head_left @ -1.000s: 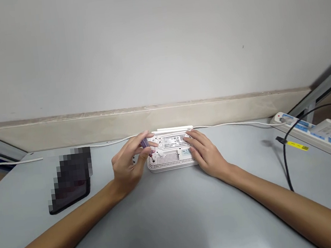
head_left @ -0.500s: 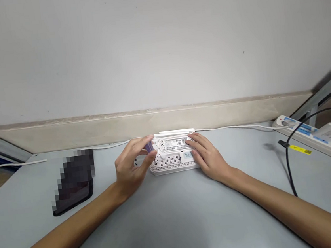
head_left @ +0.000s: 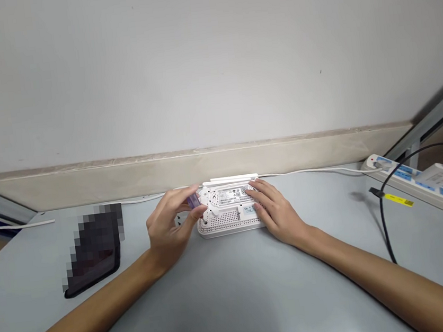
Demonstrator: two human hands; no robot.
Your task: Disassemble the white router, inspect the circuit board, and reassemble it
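A white router [head_left: 219, 218] lies with its labelled, vented underside up and its antennas [head_left: 231, 179] along the far edge. My left hand [head_left: 170, 222] is closed, pinching the translucent purple handle of a small screwdriver [head_left: 194, 200] between thumb and fingers. The screwdriver leans to the left, its lower end at the router's near left corner hole; whether it touches a screw there cannot be seen. Across the router's right end lies my right hand [head_left: 276, 210], fingers stretched out flat on the casing and holding nothing.
Small dark bits [head_left: 178, 220] lie on the table [head_left: 236, 292] beside my left hand. A dark phone-like device [head_left: 95, 255], partly pixelated, is at left. At right are a power strip [head_left: 431, 184], a white adapter [head_left: 441, 175] and a black cable [head_left: 385, 227] with a yellow tag.
The whole view has shifted a little. My left hand and the screwdriver handle have tipped slightly left, away from the router. My right hand stays in place on it.
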